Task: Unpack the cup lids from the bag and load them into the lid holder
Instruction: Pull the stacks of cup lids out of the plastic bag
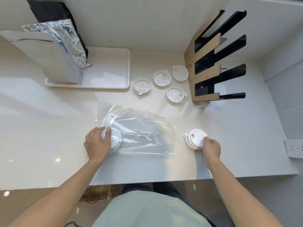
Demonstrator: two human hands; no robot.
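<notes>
A clear plastic bag lies flat on the white counter. Inside its left end sit white cup lids, and my left hand grips them through the plastic. To the right of the bag a small stack of white lids rests on the counter, my right hand holding its near edge. Several more lids lie loose farther back: one lid, a second lid, a third lid and another lid. The black and cardboard-brown lid holder stands at the back right.
A white tray at the back left carries a large white pouch and a crumpled foil bag. Walls close off the back and right. A white power strip lies at the right edge. The counter's front edge is near my body.
</notes>
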